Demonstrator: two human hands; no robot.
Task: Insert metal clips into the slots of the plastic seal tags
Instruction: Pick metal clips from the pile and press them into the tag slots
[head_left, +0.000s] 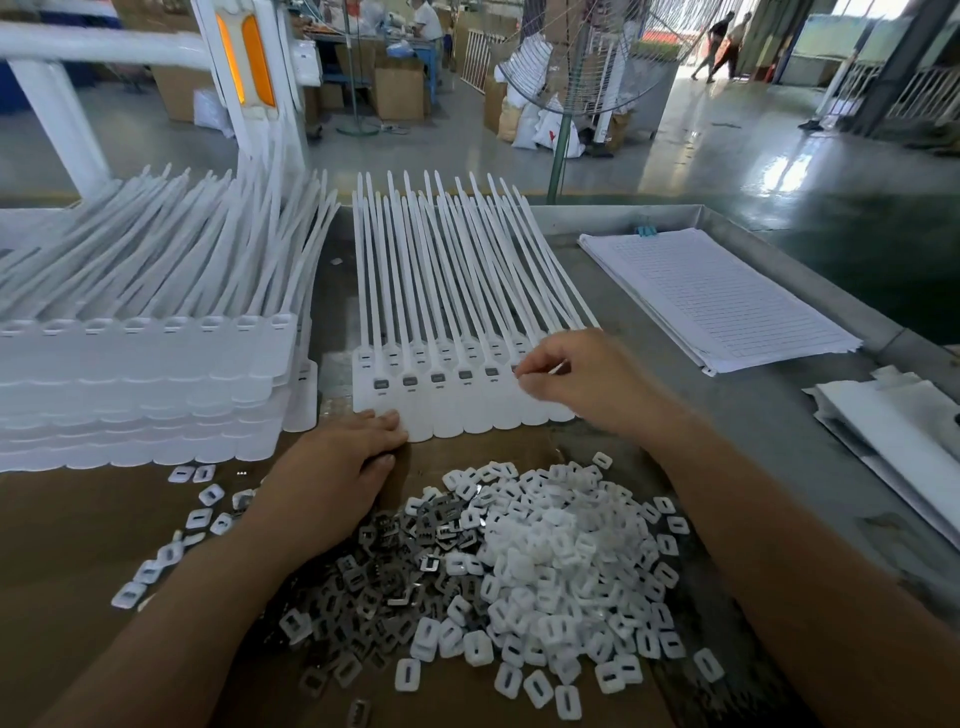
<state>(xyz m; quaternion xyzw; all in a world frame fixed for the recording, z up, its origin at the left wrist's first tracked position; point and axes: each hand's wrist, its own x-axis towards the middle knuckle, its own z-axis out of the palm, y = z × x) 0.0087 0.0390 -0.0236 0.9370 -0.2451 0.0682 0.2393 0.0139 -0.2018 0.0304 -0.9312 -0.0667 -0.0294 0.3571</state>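
Note:
A sheet of joined white plastic seal tags (447, 410) lies flat in front of me, straps pointing away. Several of its slots hold dark metal clips (437, 378). My right hand (582, 384) hovers over the sheet's right end, thumb and forefinger pinching a small metal clip at a slot there. My left hand (332, 467) rests flat on the cardboard, fingertips pressing the near left edge of the sheet. A heap of loose metal clips (379, 571) and white plastic caps (561, 561) lies between my forearms.
Stacked sheets of seal tags (145, 374) fill the left side. A pad of lined paper (711, 296) lies at the right on the metal table (753, 415), with white sheets (893, 421) at the far right. Brown cardboard (78, 545) covers the near surface. A fan stand (558, 156) rises behind.

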